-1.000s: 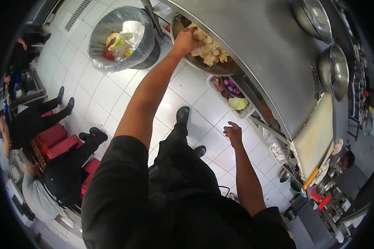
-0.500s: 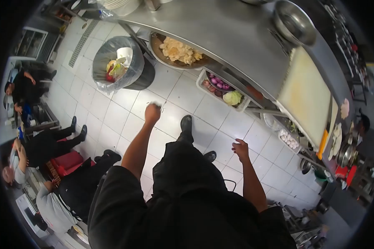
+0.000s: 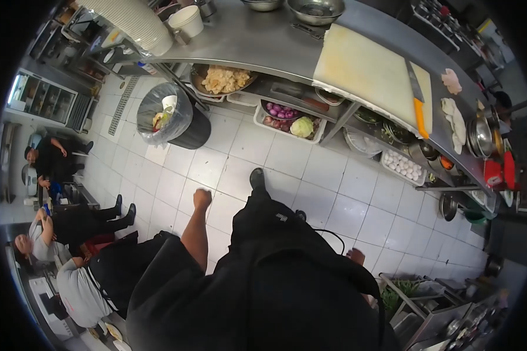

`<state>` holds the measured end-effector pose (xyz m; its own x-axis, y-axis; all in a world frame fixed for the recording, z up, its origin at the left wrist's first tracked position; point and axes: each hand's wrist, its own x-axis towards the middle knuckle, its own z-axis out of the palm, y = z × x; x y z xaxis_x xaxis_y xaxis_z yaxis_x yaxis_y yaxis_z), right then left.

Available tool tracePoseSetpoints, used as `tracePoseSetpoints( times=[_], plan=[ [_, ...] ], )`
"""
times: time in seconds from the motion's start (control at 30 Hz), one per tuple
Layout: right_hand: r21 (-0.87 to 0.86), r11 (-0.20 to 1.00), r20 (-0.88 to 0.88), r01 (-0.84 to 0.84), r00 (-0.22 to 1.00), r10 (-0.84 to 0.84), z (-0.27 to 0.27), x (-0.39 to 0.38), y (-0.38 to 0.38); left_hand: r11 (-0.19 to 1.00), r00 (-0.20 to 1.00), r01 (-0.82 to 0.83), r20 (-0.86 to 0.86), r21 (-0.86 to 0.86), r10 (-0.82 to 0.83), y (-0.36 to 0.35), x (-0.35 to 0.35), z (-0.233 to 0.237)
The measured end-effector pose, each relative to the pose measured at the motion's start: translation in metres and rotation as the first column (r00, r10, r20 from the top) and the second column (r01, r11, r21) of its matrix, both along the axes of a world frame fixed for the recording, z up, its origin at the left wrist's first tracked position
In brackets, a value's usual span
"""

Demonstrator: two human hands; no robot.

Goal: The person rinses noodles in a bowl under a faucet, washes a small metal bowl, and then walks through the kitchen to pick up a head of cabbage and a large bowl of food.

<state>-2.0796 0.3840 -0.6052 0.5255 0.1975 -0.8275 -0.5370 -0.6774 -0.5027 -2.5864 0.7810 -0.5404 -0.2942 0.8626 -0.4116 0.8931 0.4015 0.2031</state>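
My left hand (image 3: 202, 199) hangs over the white floor tiles, fingers curled into a fist, with nothing visible sticking out of it. It is apart from every object; the lined trash bin (image 3: 168, 114) stands beyond it. My right hand (image 3: 355, 255) is low by my right side, partly behind my dark clothing and blurred, so its fingers do not show clearly. A thin black cord (image 3: 334, 233) loops out beside my clothing near that hand. Neither hand touches the steel counter (image 3: 249, 44) ahead.
On the counter lie a cutting board (image 3: 357, 64), an orange-handled knife (image 3: 419, 111) and stacked white bowls (image 3: 129, 23). Below are a pan of pale food (image 3: 225, 79), a crate with onions and cabbage (image 3: 293, 124), and eggs (image 3: 403, 165). Co-workers (image 3: 88, 289) are at left.
My view has turned and shifted, bringing more of the counter and shelves into sight. My right hand has swung back toward my body; my left is still closed.
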Motion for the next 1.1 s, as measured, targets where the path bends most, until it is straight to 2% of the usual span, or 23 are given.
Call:
tracePoseSetpoints(
  times=[0.07, 0.1, 0.2, 0.27, 0.37, 0.4, 0.47, 0.5, 0.53, 0.57, 0.6, 0.63, 0.67, 0.7, 0.73, 0.83, 0.87, 0.9, 0.97, 1.0, 1.03, 1.07, 1.1],
  plan=[
    [0.222, 0.957, -0.291, 0.184, 0.950, -0.115, -0.088, 0.006, -0.094, 0.990, 0.995, 0.093, 0.031, 0.102, -0.097, 0.023, 0.032, 0.014],
    [0.152, 0.971, -0.240, 0.183, 0.960, -0.143, -0.070, 0.000, -0.096, 0.964, 0.976, 0.214, 0.003, 0.158, -0.217, 0.035, 0.047, 0.018],
    [-0.025, 0.977, -0.154, 0.211, 0.965, -0.212, -0.031, -0.015, -0.090, 0.944, 0.949, 0.254, 0.133, 0.212, -0.285, 0.058, 0.099, 0.046],
    [-0.031, 0.970, -0.146, 0.241, 0.959, -0.243, -0.024, -0.019, -0.089, 0.904, 0.922, 0.192, 0.247, 0.381, -0.299, 0.058, 0.132, 0.058],
    [-0.027, 0.961, -0.147, 0.275, 0.950, -0.276, -0.010, -0.025, -0.084, 0.917, 0.913, 0.198, 0.274, 0.347, -0.301, 0.056, 0.170, 0.074],
    [-0.019, 0.957, -0.143, 0.289, 0.947, -0.289, -0.008, -0.027, -0.080, 0.911, 0.909, 0.212, 0.270, 0.352, -0.316, 0.061, 0.173, 0.065],
    [-0.003, 0.947, -0.127, 0.321, 0.939, -0.319, -0.003, -0.022, -0.078, 0.867, 0.869, 0.469, 0.084, 0.167, -0.487, 0.072, 0.175, 0.037],
    [0.009, 0.939, -0.115, 0.345, 0.933, -0.342, 0.000, -0.019, -0.076, 0.897, 0.904, 0.423, 0.012, 0.132, -0.428, 0.068, 0.183, 0.041],
    [0.021, 0.927, -0.100, 0.374, 0.923, -0.371, 0.008, -0.016, -0.071, 0.898, 0.900, 0.434, 0.019, 0.078, -0.436, 0.079, 0.176, 0.011],
    [0.031, 0.917, -0.072, 0.397, 0.916, -0.394, 0.016, -0.011, -0.066, 0.878, 0.879, 0.471, 0.039, 0.083, -0.475, 0.081, 0.180, 0.010],
    [0.041, 0.899, -0.047, 0.436, 0.899, -0.434, 0.028, -0.012, -0.058, 0.812, 0.825, 0.551, 0.019, 0.193, -0.565, 0.094, 0.174, -0.021],
    [0.052, 0.871, 0.003, 0.488, 0.873, -0.488, 0.040, -0.011, -0.052, 0.770, 0.779, 0.622, -0.017, 0.140, -0.627, 0.110, 0.172, -0.049],
    [0.143, 0.837, 0.008, 0.528, 0.845, -0.534, 0.041, -0.009, -0.055, 0.741, 0.740, 0.671, -0.027, -0.020, -0.672, 0.118, 0.185, -0.042],
    [0.051, 0.867, 0.102, 0.495, 0.861, -0.498, 0.054, -0.008, -0.048, 0.593, 0.587, 0.805, -0.148, 0.009, -0.796, 0.135, 0.188, -0.064],
    [0.054, 0.842, 0.137, 0.537, 0.831, -0.539, 0.070, -0.007, -0.044, 0.461, 0.459, 0.887, -0.169, 0.030, -0.872, 0.152, 0.194, -0.089],
    [0.063, 0.751, 0.224, 0.657, 0.724, -0.652, 0.080, -0.011, -0.045, 0.010, -0.033, 0.992, -0.343, -0.123, -0.939, 0.160, 0.285, -0.074],
    [0.051, 0.752, 0.242, 0.657, 0.723, -0.647, 0.086, -0.009, -0.046, 0.344, 0.344, 0.939, 0.028, 0.004, -0.939, 0.178, 0.310, -0.128],
    [0.031, 0.761, 0.256, 0.648, 0.731, -0.633, 0.088, -0.011, -0.048, 0.197, 0.196, 0.980, 0.060, 0.017, -0.979, 0.171, 0.350, -0.118],
    [0.019, 0.682, 0.275, 0.731, 0.652, -0.707, 0.086, -0.020, -0.055, -0.063, -0.080, 0.991, 0.138, 0.121, -0.987, 0.154, 0.430, -0.104],
    [0.006, 0.632, 0.286, 0.775, 0.604, -0.744, 0.080, -0.027, -0.054, -0.085, -0.102, 0.987, 0.121, 0.135, -0.987, 0.132, 0.475, -0.073],
    [0.019, 0.598, 0.282, 0.801, 0.569, -0.772, 0.058, -0.038, -0.065, 0.109, 0.062, 0.986, 0.325, 0.128, -0.944, 0.106, 0.512, -0.038],
    [-0.035, 0.671, 0.262, 0.741, 0.654, -0.709, 0.021, -0.054, -0.086, 0.227, 0.180, 0.969, 0.350, 0.098, -0.919, 0.083, 0.548, -0.027],
    [-0.090, 0.740, 0.239, 0.666, 0.736, -0.633, 0.009, -0.061, -0.091, 0.117, 0.110, 0.993, 0.198, 0.024, -0.974, 0.060, 0.586, -0.007]
  ],
)
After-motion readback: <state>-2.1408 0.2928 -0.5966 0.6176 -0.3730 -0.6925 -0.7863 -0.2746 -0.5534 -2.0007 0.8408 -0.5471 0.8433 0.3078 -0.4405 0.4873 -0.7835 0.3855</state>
